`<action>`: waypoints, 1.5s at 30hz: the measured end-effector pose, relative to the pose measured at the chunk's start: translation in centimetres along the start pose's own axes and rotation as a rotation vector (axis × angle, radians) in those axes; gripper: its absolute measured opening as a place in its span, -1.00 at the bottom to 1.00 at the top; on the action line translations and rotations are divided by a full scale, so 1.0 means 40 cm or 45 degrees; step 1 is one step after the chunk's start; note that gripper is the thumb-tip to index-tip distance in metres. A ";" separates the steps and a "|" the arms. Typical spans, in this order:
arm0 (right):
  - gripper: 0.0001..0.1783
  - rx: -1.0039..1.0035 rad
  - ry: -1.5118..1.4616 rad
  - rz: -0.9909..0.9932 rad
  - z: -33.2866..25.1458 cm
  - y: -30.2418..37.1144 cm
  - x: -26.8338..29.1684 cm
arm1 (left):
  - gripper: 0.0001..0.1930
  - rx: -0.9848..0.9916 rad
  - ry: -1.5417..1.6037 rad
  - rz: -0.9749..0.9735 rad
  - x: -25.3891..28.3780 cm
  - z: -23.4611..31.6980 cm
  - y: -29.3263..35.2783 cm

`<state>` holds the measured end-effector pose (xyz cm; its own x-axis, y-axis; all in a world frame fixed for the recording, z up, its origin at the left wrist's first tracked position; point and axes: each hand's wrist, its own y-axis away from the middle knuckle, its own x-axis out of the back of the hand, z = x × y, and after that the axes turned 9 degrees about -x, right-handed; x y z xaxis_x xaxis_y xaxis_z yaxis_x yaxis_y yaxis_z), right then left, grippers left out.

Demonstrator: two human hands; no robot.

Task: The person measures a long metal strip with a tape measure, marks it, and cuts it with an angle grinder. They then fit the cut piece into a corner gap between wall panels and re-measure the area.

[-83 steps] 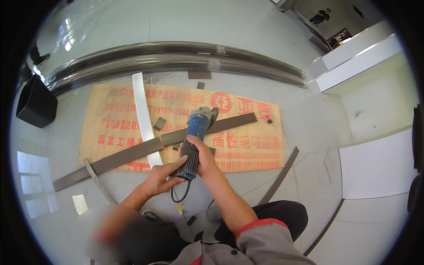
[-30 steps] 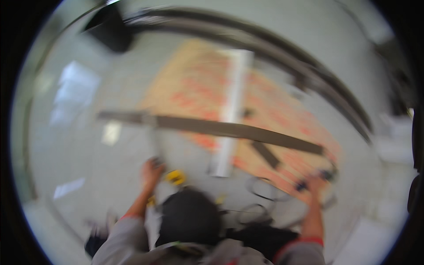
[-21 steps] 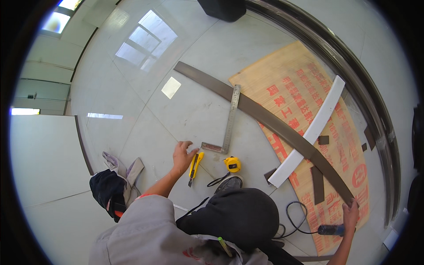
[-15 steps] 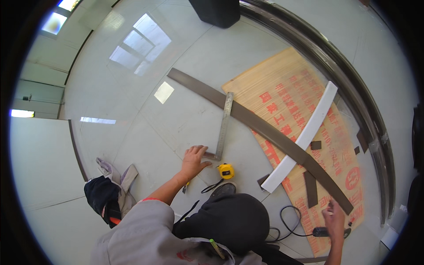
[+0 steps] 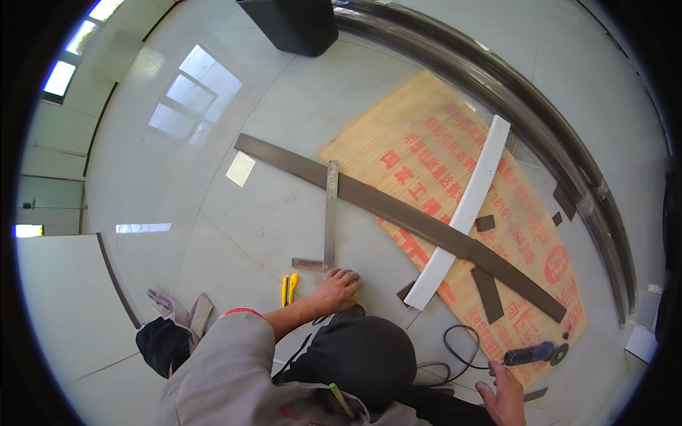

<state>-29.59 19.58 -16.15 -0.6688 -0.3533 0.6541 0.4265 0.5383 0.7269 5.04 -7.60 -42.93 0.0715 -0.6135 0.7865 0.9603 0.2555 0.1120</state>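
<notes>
My left hand (image 5: pixel 335 291) is closed over the yellow tape measure (image 5: pixel 355 296), which it mostly covers. Just left of it lies a yellow utility knife (image 5: pixel 290 289). A metal try square (image 5: pixel 331 220) rests on the floor beyond, its blade end on a long brown strip (image 5: pixel 391 206). At lower right, my right hand (image 5: pixel 506 395) has its thumb and fingers apart and holds nothing visible. Its fingertips are close to the cord end of a blue and black angle grinder (image 5: pixel 529 354). The brown strip crosses a white strip (image 5: pixel 465 206).
A printed wooden board (image 5: pixel 419 135) lies under the strips, with small brown offcuts (image 5: pixel 486 295) on it. Long wrapped brown profiles (image 5: pixel 526 92) curve along the right. A black bin (image 5: pixel 295 25) stands at the back; a bundle of clothing (image 5: pixel 167 334) lies left. The grinder's black cord (image 5: pixel 455 351) loops nearby.
My left hand has left the square's short arm and come down onto the tape measure. My right hand has drawn back toward me from above the grinder. The view has shifted.
</notes>
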 end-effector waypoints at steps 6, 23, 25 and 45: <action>-0.44 0.000 -0.016 -0.038 0.009 -0.008 -0.026 | -0.65 0.078 0.143 0.178 -0.005 -0.005 -0.035; -0.48 0.176 -0.176 0.091 0.037 0.072 0.007 | -0.30 0.203 -0.246 -0.052 0.252 -0.080 -0.472; -0.47 0.188 -0.240 0.027 0.042 0.076 0.011 | -0.28 0.188 -0.339 -0.042 0.225 -0.085 -0.465; -0.52 0.401 -0.112 -0.218 0.098 0.075 0.004 | -0.26 0.356 -0.659 -0.052 0.359 -0.008 -0.670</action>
<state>-30.83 24.13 -14.69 -0.7698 -0.3994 0.4979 0.1045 0.6908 0.7155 -19.60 -23.51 -34.82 -0.1724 -0.2007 0.9644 0.8469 0.4698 0.2492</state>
